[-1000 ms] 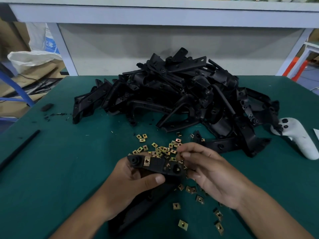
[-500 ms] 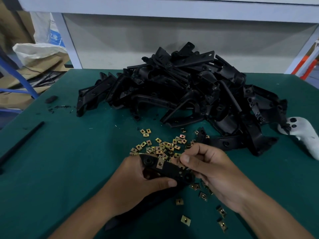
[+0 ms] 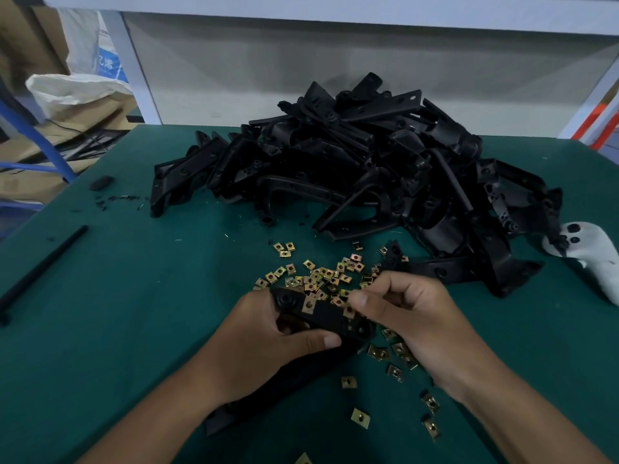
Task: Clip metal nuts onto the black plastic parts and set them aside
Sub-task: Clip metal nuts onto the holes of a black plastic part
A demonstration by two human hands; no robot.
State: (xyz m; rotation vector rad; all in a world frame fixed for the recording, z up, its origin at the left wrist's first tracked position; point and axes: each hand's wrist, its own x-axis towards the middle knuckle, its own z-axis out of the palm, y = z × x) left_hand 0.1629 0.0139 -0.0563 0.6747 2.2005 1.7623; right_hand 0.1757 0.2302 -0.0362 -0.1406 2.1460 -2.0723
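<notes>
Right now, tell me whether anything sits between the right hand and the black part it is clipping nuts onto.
Nothing visible does. The right hand is already at the black part, which the left hand grips, and its fingertips pinch a metal nut against the part's edge.

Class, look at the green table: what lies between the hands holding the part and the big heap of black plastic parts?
In the head view, a scatter of loose brass-coloured metal nuts lies on the green mat there.

Open desk lies to my left; the heap of black parts and scattered nuts block ahead.
</notes>
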